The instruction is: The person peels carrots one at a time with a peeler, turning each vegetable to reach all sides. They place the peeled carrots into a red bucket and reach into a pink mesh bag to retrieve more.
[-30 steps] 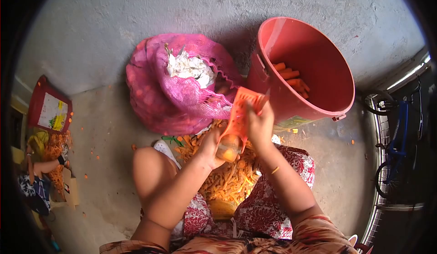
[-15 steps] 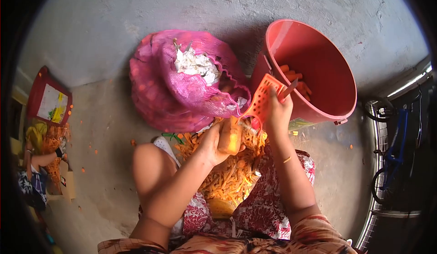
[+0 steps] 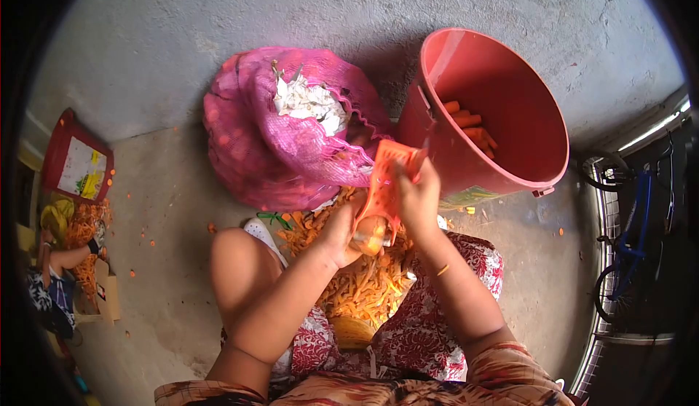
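Observation:
My left hand (image 3: 339, 235) is closed around a thick, partly peeled carrot (image 3: 372, 240). The fingers of my right hand (image 3: 420, 196) grip an orange peeler (image 3: 388, 167) with a perforated plate, and its lower end lies over the carrot. A blurred knife-like blade seems to stick up from the same hand. Below both hands, a heap of carrot peelings (image 3: 360, 289) fills the space between my legs. Past the peeler stands a pink mesh sack (image 3: 247, 136) with crumpled white paper (image 3: 309, 104) at its mouth.
A tall red bin (image 3: 520, 107) at the right holds several peeled carrots (image 3: 472, 128). Behind it rises a grey wall (image 3: 335, 13). Another person's arm (image 3: 70, 254) shows at far left beside a red bucket (image 3: 84, 166) and more peelings. A blue bicycle (image 3: 635, 220) stands at far right.
My right hand has swung left and the peeler now overlaps the carrot, where before it was beyond the carrot to the upper right. The left hand has barely moved.

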A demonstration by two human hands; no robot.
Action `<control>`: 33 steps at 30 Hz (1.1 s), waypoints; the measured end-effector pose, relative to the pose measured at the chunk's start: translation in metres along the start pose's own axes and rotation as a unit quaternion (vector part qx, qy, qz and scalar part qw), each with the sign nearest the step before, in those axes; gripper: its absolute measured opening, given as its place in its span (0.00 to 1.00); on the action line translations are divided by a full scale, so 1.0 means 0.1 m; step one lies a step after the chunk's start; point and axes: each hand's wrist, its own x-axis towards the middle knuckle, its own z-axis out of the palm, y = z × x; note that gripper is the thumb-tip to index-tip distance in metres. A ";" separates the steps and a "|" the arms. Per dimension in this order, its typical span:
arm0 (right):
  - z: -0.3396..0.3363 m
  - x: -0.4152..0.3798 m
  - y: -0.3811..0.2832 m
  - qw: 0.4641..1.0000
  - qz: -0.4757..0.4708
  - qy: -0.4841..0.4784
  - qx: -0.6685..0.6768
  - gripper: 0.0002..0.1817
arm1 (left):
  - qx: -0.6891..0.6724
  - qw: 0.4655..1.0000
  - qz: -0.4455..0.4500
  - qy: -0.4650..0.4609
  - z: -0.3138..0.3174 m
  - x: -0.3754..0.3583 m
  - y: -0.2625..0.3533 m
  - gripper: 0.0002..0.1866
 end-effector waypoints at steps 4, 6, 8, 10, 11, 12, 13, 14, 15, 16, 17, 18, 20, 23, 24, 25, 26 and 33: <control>-0.33 0.42 0.24 0.988 0.040 0.152 -0.005 0.05 | 0.017 0.999 -0.046 -0.008 -0.05 -0.06 -0.03 0.21; -0.33 0.42 0.17 0.988 0.020 0.149 0.033 0.06 | 0.014 0.998 -0.007 0.055 0.02 -0.03 -0.01 0.20; -0.24 0.24 0.03 0.986 0.050 0.094 0.129 0.07 | 0.013 0.996 0.026 0.079 0.07 -0.03 0.01 0.18; -0.16 0.08 -0.12 0.986 0.078 0.032 0.142 0.05 | -0.025 0.998 0.008 0.052 -0.09 0.03 -0.01 0.17; -0.14 0.02 -0.14 0.987 0.080 0.000 0.142 0.05 | -0.044 0.998 -0.003 0.038 -0.14 0.05 -0.02 0.17; -0.10 -0.02 -0.16 0.989 0.084 -0.013 0.121 0.06 | -0.063 0.996 0.021 0.052 -0.07 0.07 -0.04 0.16; -0.07 -0.04 -0.17 0.991 0.069 -0.015 0.113 0.05 | -0.067 0.996 0.024 0.053 -0.02 0.07 -0.04 0.16; -0.03 -0.05 -0.12 0.997 0.033 -0.014 0.067 0.05 | -0.071 0.996 0.028 0.055 0.03 0.06 -0.03 0.16; -0.01 -0.05 -0.06 1.000 -0.003 -0.013 0.021 0.05 | -0.075 0.995 0.032 0.057 0.06 0.06 -0.04 0.16; -0.01 -0.05 -0.06 1.000 0.001 -0.014 0.025 0.05 | -0.081 0.993 0.045 0.073 0.08 0.06 -0.05 0.16; -0.01 -0.05 -0.06 0.999 0.004 -0.014 0.029 0.05 | -0.056 0.998 0.024 0.034 0.02 0.05 -0.05 0.16; -0.01 -0.05 -0.05 0.999 0.007 -0.013 0.033 0.05 | -0.030 1.000 0.004 -0.005 -0.06 0.04 -0.03 0.17; -0.12 0.13 0.09 0.996 0.053 0.055 0.051 0.05 | 0.022 0.999 -0.025 -0.032 -0.12 0.01 -0.03 0.18; -0.33 0.46 0.23 0.981 0.006 0.193 -0.032 0.05 | 0.050 0.998 -0.032 0.010 0.00 -0.07 -0.06 0.19; -0.33 0.46 0.19 0.982 0.004 0.183 0.042 0.06 | 0.026 0.999 -0.019 0.028 0.00 -0.05 -0.07 0.19; -0.32 0.43 0.16 0.985 0.021 0.152 0.075 0.06 | 0.000 0.999 -0.004 0.046 0.02 -0.03 -0.08 0.19; -0.29 0.36 0.13 0.986 0.039 0.118 0.108 0.06 | -0.022 0.995 0.004 0.097 0.04 -0.03 -0.06 0.18; -0.02 -0.08 -0.15 0.995 0.026 -0.025 0.094 0.07 | -0.104 0.994 0.038 0.027 0.03 0.04 -0.08 0.14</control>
